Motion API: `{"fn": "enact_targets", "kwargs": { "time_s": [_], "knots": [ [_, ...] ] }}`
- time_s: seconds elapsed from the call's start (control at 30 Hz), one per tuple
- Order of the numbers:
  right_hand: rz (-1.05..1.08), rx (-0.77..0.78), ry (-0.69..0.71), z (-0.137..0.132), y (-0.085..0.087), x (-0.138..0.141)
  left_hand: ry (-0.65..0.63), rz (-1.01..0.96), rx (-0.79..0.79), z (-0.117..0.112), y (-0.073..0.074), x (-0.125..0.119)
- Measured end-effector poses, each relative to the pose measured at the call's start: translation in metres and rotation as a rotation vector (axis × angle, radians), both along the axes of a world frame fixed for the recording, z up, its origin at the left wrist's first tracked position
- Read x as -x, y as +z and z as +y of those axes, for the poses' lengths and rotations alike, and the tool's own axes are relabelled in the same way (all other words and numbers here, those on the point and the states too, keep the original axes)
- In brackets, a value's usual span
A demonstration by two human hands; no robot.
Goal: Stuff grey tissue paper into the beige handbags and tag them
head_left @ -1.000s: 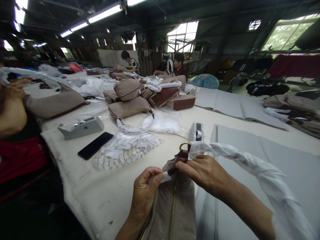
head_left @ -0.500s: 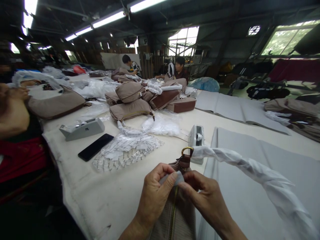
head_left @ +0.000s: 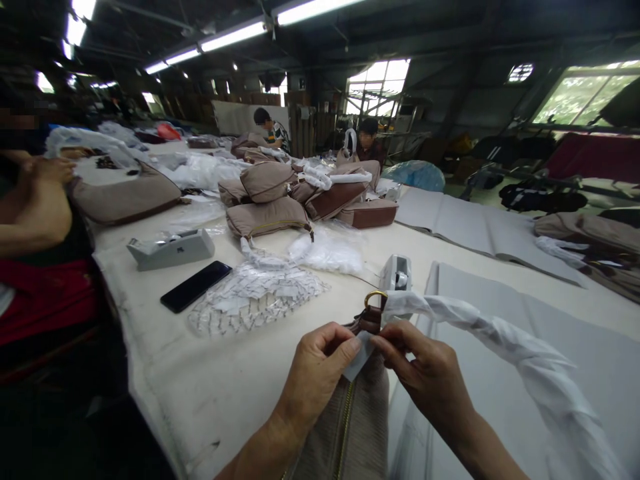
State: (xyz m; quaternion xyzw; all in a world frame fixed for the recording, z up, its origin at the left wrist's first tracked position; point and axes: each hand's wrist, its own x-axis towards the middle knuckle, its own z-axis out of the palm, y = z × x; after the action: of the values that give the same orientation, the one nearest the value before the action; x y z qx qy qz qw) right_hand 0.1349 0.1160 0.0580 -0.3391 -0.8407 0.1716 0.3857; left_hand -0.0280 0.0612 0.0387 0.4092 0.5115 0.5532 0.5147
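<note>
A taupe handbag with a gold zipper lies at the bottom centre of the head view. Its brown tab carries a gold ring, and a strap wrapped in white paper runs off to the right. My left hand and my right hand meet over the zipper's end. Both pinch a small pale piece of paper there, fingers closed.
A white tape dispenser stands just behind the bag. A grey tape dispenser, a black phone and a pack of paper pieces lie to the left. Finished bags pile mid-table. A person in red works at left. Grey sheets lie right.
My hands came together over the zipper's end and now hold a small paper piece between them. The view has shifted slightly.
</note>
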Motion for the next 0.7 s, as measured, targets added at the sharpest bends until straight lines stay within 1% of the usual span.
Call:
{"fn": "enact_targets", "kwargs": {
  "time_s": [0.07,0.1,0.17,0.2,0.27,0.3,0.33,0.4,0.47,0.53,0.6,0.7],
  "knots": [
    [-0.078,-0.154,0.104,0.005,0.008,-0.003,0.051,0.165,-0.073,-0.002,0.005,-0.001],
    [-0.15,-0.19,0.186,0.007,0.014,-0.003,0.084,0.272,-0.129,-0.002,0.007,-0.001],
    [-0.336,-0.199,0.332,0.014,0.027,-0.001,0.156,0.486,-0.278,-0.002,0.01,0.0],
    [-0.431,-0.183,0.366,0.017,0.034,0.002,0.19,0.572,-0.355,-0.001,0.01,0.0],
    [-0.593,-0.15,0.361,0.025,0.046,0.01,0.217,0.655,-0.456,0.002,0.009,0.0],
    [-0.657,-0.138,0.342,0.028,0.05,0.013,0.212,0.648,-0.468,0.004,0.007,0.0],
    [-0.709,-0.128,0.324,0.031,0.052,0.017,0.2,0.609,-0.448,0.004,0.006,0.001],
    [-0.775,-0.124,0.301,0.034,0.054,0.021,0.151,0.443,-0.339,0.005,0.001,0.001],
    [-0.776,-0.134,0.3,0.034,0.052,0.022,0.094,0.248,-0.205,0.003,-0.002,0.003],
    [-0.738,-0.122,0.313,0.032,0.052,0.022,0.062,0.118,-0.123,0.0,-0.005,0.003],
    [-0.687,-0.105,0.327,0.028,0.054,0.023,0.078,0.107,-0.12,-0.002,-0.005,0.003],
    [-0.718,-0.054,0.332,0.027,0.061,0.027,0.14,0.227,-0.202,-0.002,-0.003,0.002]
  ]
}}
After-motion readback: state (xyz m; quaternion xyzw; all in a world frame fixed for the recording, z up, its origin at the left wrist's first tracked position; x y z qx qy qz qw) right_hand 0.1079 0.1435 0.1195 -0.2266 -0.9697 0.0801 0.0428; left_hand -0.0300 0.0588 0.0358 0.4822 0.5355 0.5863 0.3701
